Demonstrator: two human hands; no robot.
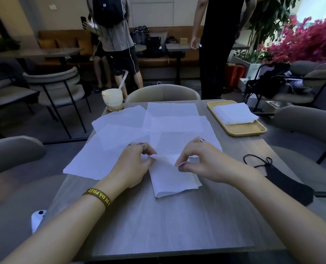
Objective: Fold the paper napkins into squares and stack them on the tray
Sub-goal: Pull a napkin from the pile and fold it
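Yellow-lettered wristband (pixel 98 197) on the near left forearm, above a grey table (pixel 158 225). Unfolded napkins (pixel 110 145) overlap at left and centre. Left hand (pixel 133 164) pinches one upper corner of a part-folded napkin (pixel 169 180) at table centre; right hand (pixel 202 162) pinches the other. Far right, a wooden tray (pixel 244 129) carries a stack of folded napkins (pixel 234 113); a black face mask (pixel 286 181) lies nearer, at the edge

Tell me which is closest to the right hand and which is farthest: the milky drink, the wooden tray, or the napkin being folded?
1. The napkin being folded: pinched by fingers of the right hand, just in front of the person.
2. The wooden tray: far right side of the table.
3. The milky drink: far left corner.
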